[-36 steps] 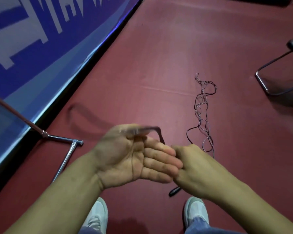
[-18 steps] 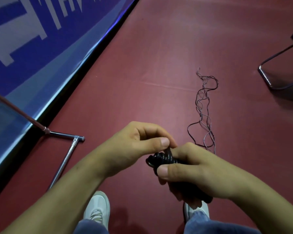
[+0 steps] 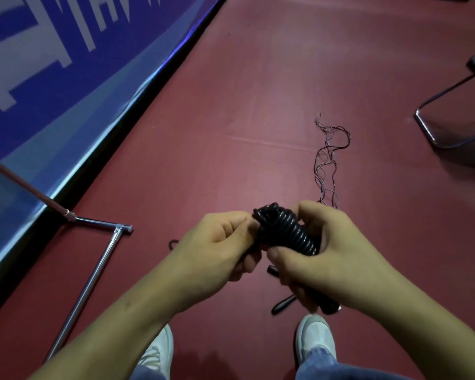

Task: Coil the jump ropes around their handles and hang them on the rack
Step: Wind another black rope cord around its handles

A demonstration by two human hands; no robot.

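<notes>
Coiled jump rope [image 3: 288,233], both hands gripping

Beneath your fingers [image 3: 310,218] spreads a dark red floor [image 3: 258,91], with a thin tangled rope [image 3: 327,160] lying just beyond them, a black handle [image 3: 283,304] below them, a chrome rack foot [image 3: 98,270] well to their left and a chair frame [image 3: 424,130] far right.

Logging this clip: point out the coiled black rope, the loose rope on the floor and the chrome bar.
coiled black rope [image 3: 288,234], head view, middle of the coils.
loose rope [image 3: 327,171], head view, tangled strands.
chrome bar [image 3: 91,279], head view, mid-length of the tube.
</notes>
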